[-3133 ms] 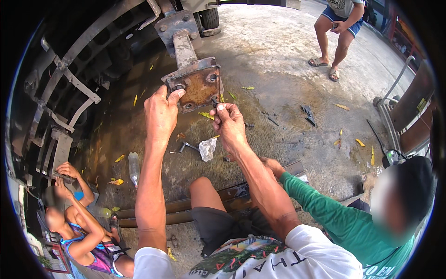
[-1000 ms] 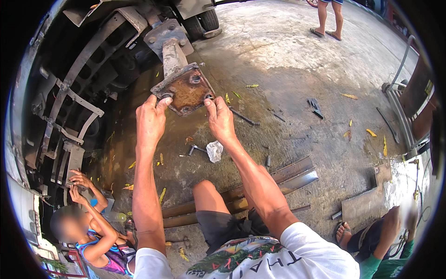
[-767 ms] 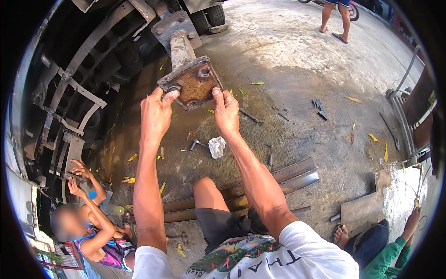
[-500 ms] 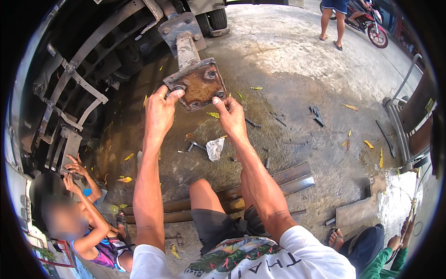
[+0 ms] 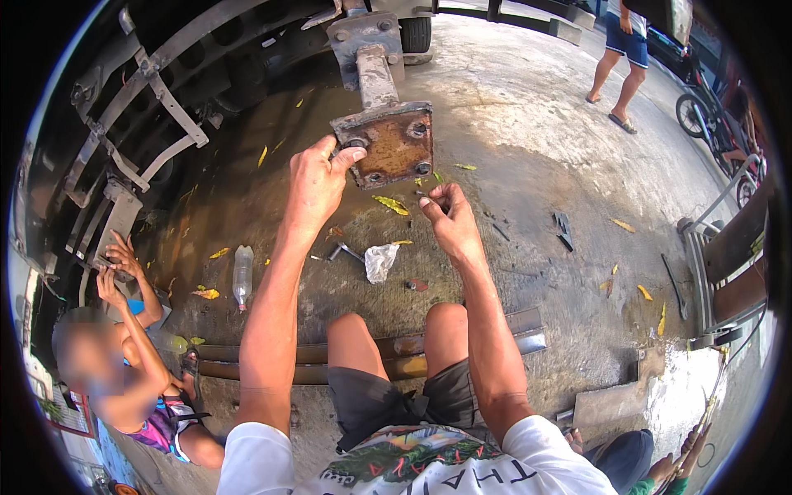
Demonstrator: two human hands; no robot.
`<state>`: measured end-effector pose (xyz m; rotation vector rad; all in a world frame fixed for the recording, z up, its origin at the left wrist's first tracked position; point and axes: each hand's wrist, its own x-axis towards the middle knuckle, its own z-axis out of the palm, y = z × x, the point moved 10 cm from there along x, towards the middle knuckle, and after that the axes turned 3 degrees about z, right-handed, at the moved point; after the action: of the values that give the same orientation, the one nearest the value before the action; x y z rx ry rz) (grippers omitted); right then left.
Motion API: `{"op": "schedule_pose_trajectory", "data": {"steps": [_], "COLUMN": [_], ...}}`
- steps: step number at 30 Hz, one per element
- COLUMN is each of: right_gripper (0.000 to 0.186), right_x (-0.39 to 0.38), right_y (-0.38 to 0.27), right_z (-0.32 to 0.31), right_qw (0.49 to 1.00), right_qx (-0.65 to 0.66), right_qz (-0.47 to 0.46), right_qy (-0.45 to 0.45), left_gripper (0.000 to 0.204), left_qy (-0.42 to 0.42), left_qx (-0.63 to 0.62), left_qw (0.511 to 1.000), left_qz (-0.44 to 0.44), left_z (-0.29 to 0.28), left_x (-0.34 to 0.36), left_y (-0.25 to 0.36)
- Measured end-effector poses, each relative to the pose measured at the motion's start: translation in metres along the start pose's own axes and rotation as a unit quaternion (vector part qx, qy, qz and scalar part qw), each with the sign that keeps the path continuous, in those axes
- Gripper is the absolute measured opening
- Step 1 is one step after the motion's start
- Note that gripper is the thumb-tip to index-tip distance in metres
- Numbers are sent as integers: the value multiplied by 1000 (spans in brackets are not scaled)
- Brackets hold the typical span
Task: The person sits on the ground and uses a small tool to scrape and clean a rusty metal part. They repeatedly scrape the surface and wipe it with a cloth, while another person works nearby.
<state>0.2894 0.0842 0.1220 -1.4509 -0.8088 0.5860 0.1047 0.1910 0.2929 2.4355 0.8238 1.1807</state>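
A rusty square metal plate [image 5: 394, 147], with bolts and holes near its corners, caps the end of a thick steel post [image 5: 376, 76] beneath a vehicle. My left hand [image 5: 318, 183] grips the plate's left edge, its thumb on the face beside a bolt and its fingers mostly hidden behind. Below the plate's lower right corner, apart from it, my right hand [image 5: 454, 223] is closed in a pinch. Something small and dark shows at its fingertips, too small to name. A bolt end [image 5: 422, 168] sits in that lower right corner.
On the wet concrete lie a crumpled plastic bag [image 5: 380, 262], a plastic bottle [image 5: 242, 276], a T-shaped metal tool [image 5: 346, 252] and long steel bars [image 5: 313, 363]. At left a person [image 5: 132, 363] reaches to the vehicle frame [image 5: 124, 210]. Another person's hands [image 5: 685, 458] are at lower right.
My right hand has come off the plate's lower right corner and moved down and to the right, now pinched. My left hand stays at the plate's left edge. The view has shifted slightly.
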Motion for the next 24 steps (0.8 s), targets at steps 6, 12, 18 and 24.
{"op": "schedule_pose_trajectory", "data": {"steps": [6, 12, 18, 24], "right_gripper": [18, 22, 17, 15], "right_x": [-24, -45, -49, -54], "right_y": [23, 43, 48, 44], "right_z": [26, 31, 36, 40], "right_qw": [982, 971, 967, 942], "right_qx": [136, 178, 181, 291], "right_qz": [72, 109, 130, 139], "right_qy": [-111, -117, -123, -98], "left_gripper": [39, 39, 44, 46], "left_qy": [38, 36, 74, 127], "left_qx": [-12, -46, -87, -58], "left_qw": [999, 998, 993, 990], "left_qz": [11, -17, 8, 19], "left_z": [-1, 1, -3, 2], "left_x": [-6, -8, -12, -58], "left_y": [4, 0, -5, -7]}}
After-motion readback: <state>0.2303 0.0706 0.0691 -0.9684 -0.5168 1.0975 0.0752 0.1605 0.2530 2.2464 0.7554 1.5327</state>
